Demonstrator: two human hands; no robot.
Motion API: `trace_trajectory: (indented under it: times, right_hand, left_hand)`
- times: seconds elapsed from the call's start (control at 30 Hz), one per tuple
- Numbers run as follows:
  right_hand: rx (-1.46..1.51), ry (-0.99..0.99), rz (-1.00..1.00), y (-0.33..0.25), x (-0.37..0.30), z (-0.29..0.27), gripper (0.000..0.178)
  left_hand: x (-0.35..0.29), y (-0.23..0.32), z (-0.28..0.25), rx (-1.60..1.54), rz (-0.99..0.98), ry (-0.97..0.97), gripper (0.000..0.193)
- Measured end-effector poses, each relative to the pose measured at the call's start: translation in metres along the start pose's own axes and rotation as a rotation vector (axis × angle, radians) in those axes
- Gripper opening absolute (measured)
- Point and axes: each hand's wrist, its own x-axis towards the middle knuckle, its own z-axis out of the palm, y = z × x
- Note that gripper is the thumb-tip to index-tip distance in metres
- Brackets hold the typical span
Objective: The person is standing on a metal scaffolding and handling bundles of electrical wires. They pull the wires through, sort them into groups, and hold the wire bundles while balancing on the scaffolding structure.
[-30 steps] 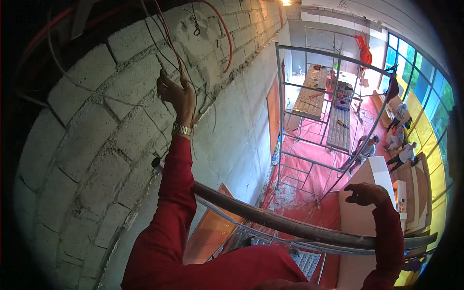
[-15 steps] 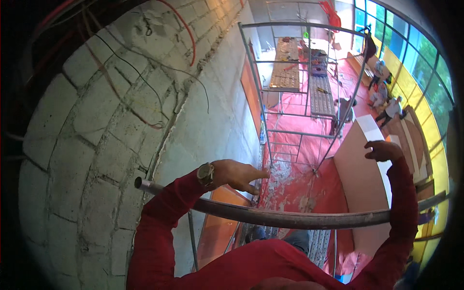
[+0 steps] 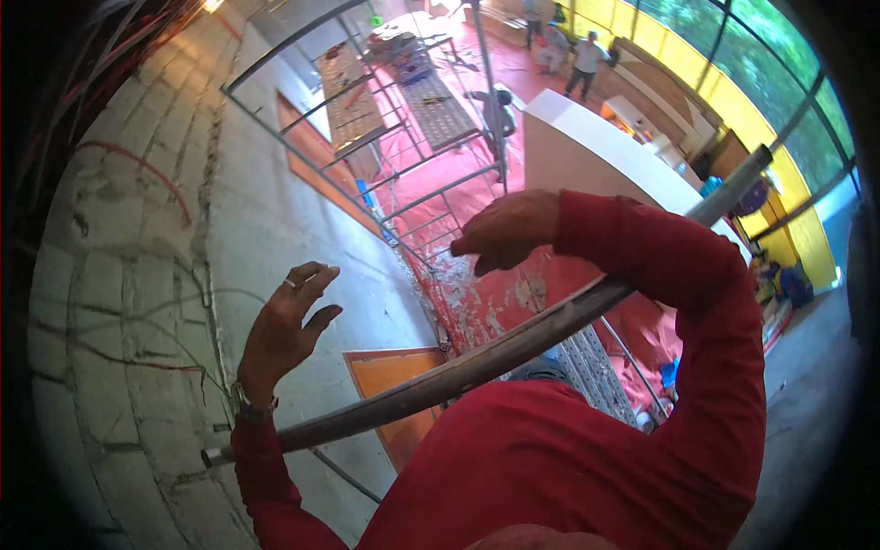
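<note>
A long grey metal pipe (image 3: 431, 390) runs across in front of my chest, under both forearms, rising to the right. My left hand (image 3: 286, 332) is raised beyond the pipe beside the wall, with its fingers and thumb apart and nothing in it. It wears a ring and a wrist band. My right hand (image 3: 513, 229) reaches inward over the pipe, its fingers stretched to the left, its thumb apart, holding nothing. The right forearm passes across the pipe and hides part of it.
A block wall (image 3: 137, 302) with loose cables stands at the left. Scaffold frames (image 3: 495, 92) rise ahead, with perforated metal planks (image 3: 440, 108) among them. Far below lies red floor sheeting (image 3: 431, 174) with debris. A white partition (image 3: 587, 156) and a few people (image 3: 587, 69) are farther off.
My view has turned to the right. My left hand has lifted with its fingers pointing up; my right hand has swung inward across the pipe. The pipe now slants more steeply in view.
</note>
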Motion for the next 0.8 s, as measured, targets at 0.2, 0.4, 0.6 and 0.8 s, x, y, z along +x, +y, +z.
trace_trajectory:
  times: [0.2,0.4,0.6,0.8]
  right_hand:
    - [-0.119,-0.039,0.037,0.047,-0.056,0.007,0.037]
    - [-0.308,0.233,0.194,0.103,-0.096,0.002,0.029]
    - [-0.282,-0.044,0.238,0.093,-0.125,-0.002,0.040]
    - [-0.298,-0.172,0.100,0.129,-0.136,0.012,0.044]
  left_hand:
    - [0.064,0.094,-0.015,0.002,0.146,0.111,0.047]
    - [0.123,0.204,-0.050,-0.400,0.264,0.186,0.041]
    - [0.169,0.240,-0.029,-0.407,0.447,-0.009,0.041]
    - [0.188,0.255,-0.015,-0.377,0.438,-0.131,0.042]
